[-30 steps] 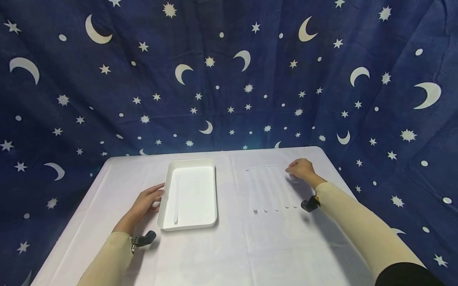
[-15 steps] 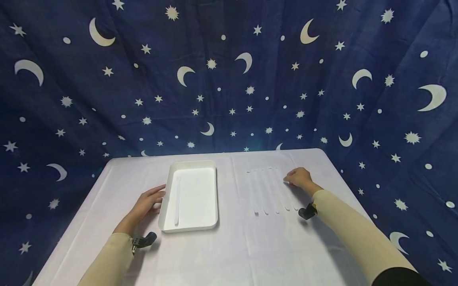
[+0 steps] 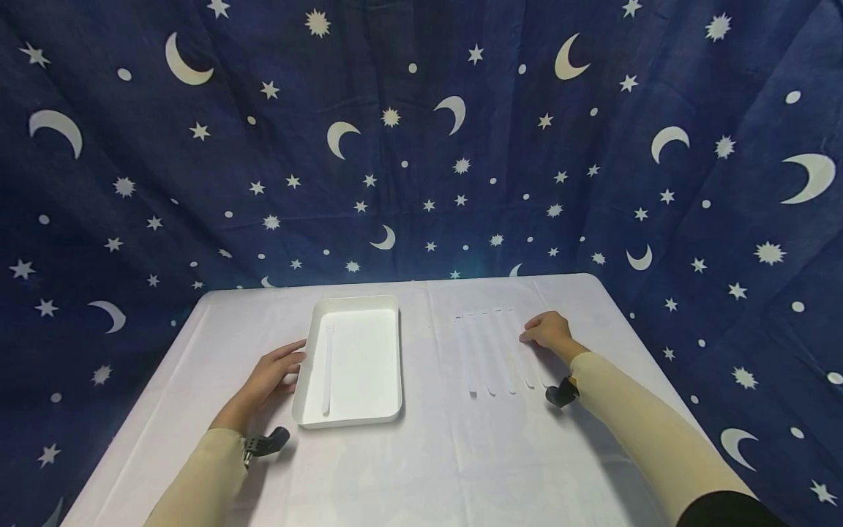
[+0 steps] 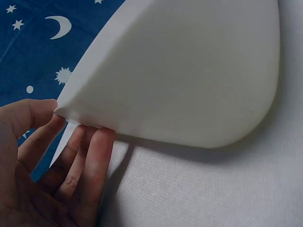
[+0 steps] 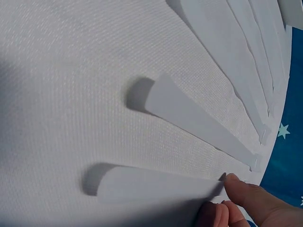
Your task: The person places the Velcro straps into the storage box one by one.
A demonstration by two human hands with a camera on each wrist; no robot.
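A white tray (image 3: 388, 351) lies on the table left of centre, with one white strip (image 3: 326, 369) lying inside it. My left hand (image 3: 271, 371) holds the tray's left rim (image 4: 156, 71): the thumb (image 4: 28, 116) is on the edge and the fingers (image 4: 90, 161) lie under the sloped wall. Several white strips (image 3: 489, 351) lie side by side to the right. My right hand (image 3: 545, 331) is at their right side. Its fingertips (image 5: 241, 191) pinch the end of the outermost strip (image 5: 156, 184).
A white cloth (image 3: 428, 461) covers the table. A dark blue curtain with moons and stars (image 3: 421, 146) hangs close behind and on both sides. A small black camera mount sits at each wrist.
My right hand has drawn back from the strips' far ends, toward me and slightly left, onto the outermost strip. The left hand and the tray have not moved.
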